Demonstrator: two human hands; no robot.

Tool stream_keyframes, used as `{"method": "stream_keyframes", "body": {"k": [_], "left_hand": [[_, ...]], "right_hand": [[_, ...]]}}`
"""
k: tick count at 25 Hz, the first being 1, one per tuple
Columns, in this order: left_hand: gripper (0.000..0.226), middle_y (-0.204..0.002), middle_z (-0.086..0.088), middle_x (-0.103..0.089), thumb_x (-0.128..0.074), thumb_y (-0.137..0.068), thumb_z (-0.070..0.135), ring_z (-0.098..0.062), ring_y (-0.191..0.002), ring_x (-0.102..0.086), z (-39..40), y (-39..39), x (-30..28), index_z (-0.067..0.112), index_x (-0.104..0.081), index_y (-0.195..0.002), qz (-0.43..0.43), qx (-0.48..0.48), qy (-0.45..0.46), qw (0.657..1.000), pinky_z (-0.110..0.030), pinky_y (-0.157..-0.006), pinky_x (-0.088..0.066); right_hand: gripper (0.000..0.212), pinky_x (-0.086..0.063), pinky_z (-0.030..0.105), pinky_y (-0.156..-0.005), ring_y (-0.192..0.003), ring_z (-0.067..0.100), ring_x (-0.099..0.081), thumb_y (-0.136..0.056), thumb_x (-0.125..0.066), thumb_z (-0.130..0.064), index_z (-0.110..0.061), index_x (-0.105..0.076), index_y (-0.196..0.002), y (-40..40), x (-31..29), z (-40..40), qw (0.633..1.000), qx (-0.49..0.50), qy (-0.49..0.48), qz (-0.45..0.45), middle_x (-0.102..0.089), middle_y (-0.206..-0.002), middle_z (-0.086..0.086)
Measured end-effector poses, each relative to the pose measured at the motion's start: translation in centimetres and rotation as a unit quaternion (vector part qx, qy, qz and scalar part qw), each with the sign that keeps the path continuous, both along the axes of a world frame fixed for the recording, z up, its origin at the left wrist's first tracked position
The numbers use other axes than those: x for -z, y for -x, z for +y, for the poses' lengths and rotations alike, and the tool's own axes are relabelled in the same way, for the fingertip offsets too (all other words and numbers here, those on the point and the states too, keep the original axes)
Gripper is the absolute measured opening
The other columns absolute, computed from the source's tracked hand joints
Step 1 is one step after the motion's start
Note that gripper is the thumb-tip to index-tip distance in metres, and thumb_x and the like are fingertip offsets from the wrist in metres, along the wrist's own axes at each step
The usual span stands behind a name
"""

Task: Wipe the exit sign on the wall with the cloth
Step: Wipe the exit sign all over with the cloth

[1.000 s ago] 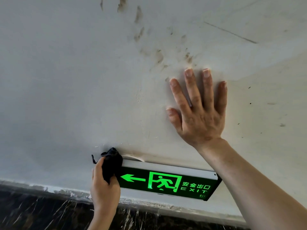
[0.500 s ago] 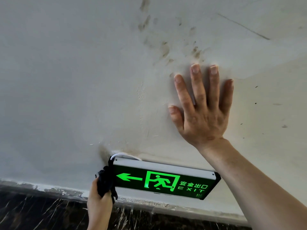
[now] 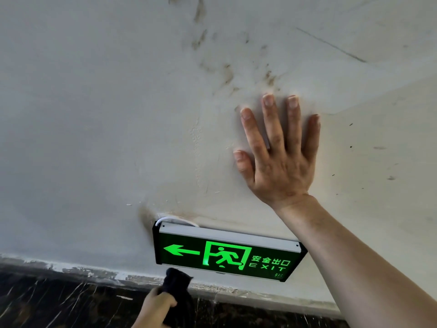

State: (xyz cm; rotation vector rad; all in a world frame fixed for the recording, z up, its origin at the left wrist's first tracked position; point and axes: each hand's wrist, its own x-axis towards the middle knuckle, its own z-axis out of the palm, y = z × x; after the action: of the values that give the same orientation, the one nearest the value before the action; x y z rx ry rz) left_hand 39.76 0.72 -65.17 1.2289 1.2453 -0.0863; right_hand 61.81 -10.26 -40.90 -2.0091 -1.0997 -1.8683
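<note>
A lit green exit sign (image 3: 227,254) with a left arrow, a running figure and the word EXIT hangs low on the white wall. My left hand (image 3: 157,306) grips a bunched black cloth (image 3: 177,281) whose top touches the sign's bottom edge near its left corner. My right hand (image 3: 276,157) lies flat on the wall above the sign's right half, fingers spread, holding nothing. A thin white cable (image 3: 175,220) loops out behind the sign's top left corner.
The white wall (image 3: 94,138) carries brown smudges above my right hand and a dark stain beside the sign's left end. A dark marbled skirting band (image 3: 59,299) runs along the bottom under a chipped paint line.
My left hand with the cloth has slid down from the sign's top left corner, past its left end, to just under the bottom edge. My right hand has stayed flat on the wall.
</note>
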Motion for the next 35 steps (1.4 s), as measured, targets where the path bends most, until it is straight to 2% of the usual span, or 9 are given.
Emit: {"method": "stream_keyframes", "body": {"k": [2,9,13,17,19,22,25,28,35], "left_hand": [[0.037,-0.128,-0.028,-0.063,-0.061,-0.086,-0.018,-0.035,-0.125,-0.057,-1.4,0.5,-1.4,-0.016,-0.062,-0.123,-0.020,0.025,0.015,0.999,-0.036,-0.108,-0.039],[0.042,-0.108,-0.031,-0.066,-0.051,-0.093,-0.022,-0.033,-0.104,-0.063,-3.4,2.9,-6.2,-0.020,-0.050,-0.135,-0.155,-0.006,0.075,0.985,-0.028,-0.086,-0.044],[0.052,-0.083,-0.025,-0.066,-0.053,-0.084,-0.031,-0.036,-0.068,-0.070,-4.5,4.4,-11.1,-0.019,-0.050,-0.134,-0.281,-0.047,0.109,0.952,-0.026,-0.055,-0.058],[0.070,-0.118,-0.039,-0.065,-0.068,-0.059,-0.017,-0.058,-0.116,-0.059,-6.4,6.4,-15.2,-0.005,-0.059,-0.128,-0.382,-0.046,0.175,0.906,-0.053,-0.094,-0.051],[0.069,-0.120,-0.036,-0.065,-0.070,-0.060,-0.014,-0.057,-0.117,-0.059,-6.9,6.6,-16.2,-0.004,-0.059,-0.127,-0.398,-0.011,0.154,0.904,-0.053,-0.096,-0.051],[0.071,-0.120,-0.034,-0.066,-0.074,-0.058,-0.009,-0.053,-0.113,-0.063,-7.1,6.2,-17.3,-0.003,-0.057,-0.127,-0.384,0.048,0.103,0.916,-0.055,-0.096,-0.053],[0.059,-0.113,-0.027,-0.072,-0.075,-0.062,-0.008,-0.040,-0.103,-0.071,-7.5,5.8,-18.5,0.000,-0.067,-0.121,-0.360,0.114,0.085,0.922,-0.044,-0.086,-0.059],[0.046,-0.112,-0.023,-0.074,-0.073,-0.072,-0.004,-0.034,-0.101,-0.072,-7.6,5.6,-19.9,0.006,-0.074,-0.117,-0.346,0.132,0.084,0.925,-0.039,-0.085,-0.059],[0.040,-0.116,-0.027,-0.071,-0.070,-0.079,0.012,-0.037,-0.100,-0.072,-8.0,6.2,-30.1,0.001,-0.071,-0.117,-0.348,0.027,0.100,0.932,-0.040,-0.077,-0.059]], "right_hand": [[0.066,-0.009,0.052,-0.116,-0.148,0.030,-0.012,-0.092,-0.038,-0.051,-0.026,-0.024,-0.151,0.0,0.0,-0.2,1.000,-0.003,0.006,0.008,-0.027,-0.153,0.003],[0.066,0.011,0.047,-0.118,-0.149,0.027,0.006,-0.095,-0.045,-0.048,-0.025,-0.019,-0.151,1.4,-0.7,-1.1,0.992,-0.003,0.068,0.109,-0.013,-0.158,0.002],[0.066,0.018,0.042,-0.116,-0.146,0.021,0.023,-0.097,-0.033,-0.048,-0.027,-0.007,-0.154,3.6,-2.1,-2.5,0.965,0.000,0.129,0.229,0.004,-0.162,0.000],[0.062,0.001,0.038,-0.121,-0.150,0.015,0.006,-0.097,-0.024,-0.051,-0.026,-0.015,-0.153,8.7,-1.5,-4.9,0.917,-0.122,0.098,0.366,-0.005,-0.163,0.000],[0.061,-0.008,0.035,-0.121,-0.148,0.001,0.000,-0.095,-0.022,-0.060,-0.036,-0.019,-0.151,11.5,0.6,-6.8,0.840,-0.208,0.083,0.495,-0.013,-0.161,-0.013],[0.056,-0.024,0.030,-0.115,-0.136,-0.018,-0.018,-0.081,-0.041,-0.075,-0.066,-0.027,-0.135,14.3,2.9,-9.8,0.592,-0.323,0.055,0.737,-0.025,-0.147,-0.043],[0.058,-0.033,0.031,-0.111,-0.132,-0.010,-0.037,-0.075,-0.065,-0.060,-0.063,-0.043,-0.129,14.4,4.4,-12.2,0.409,-0.393,-0.002,0.823,-0.043,-0.143,-0.031],[0.060,-0.040,0.038,-0.109,-0.127,0.011,-0.053,-0.075,-0.076,-0.031,-0.043,-0.056,-0.130,14.7,4.1,-13.5,0.335,-0.422,-0.012,0.842,-0.056,-0.139,-0.010],[0.029,-0.058,0.036,-0.070,-0.089,0.024,-0.071,-0.084,-0.063,0.008,-0.016,-0.075,-0.095,18.0,-5.2,-13.4,0.270,-0.344,-0.236,0.868,-0.073,-0.098,0.010]]}}
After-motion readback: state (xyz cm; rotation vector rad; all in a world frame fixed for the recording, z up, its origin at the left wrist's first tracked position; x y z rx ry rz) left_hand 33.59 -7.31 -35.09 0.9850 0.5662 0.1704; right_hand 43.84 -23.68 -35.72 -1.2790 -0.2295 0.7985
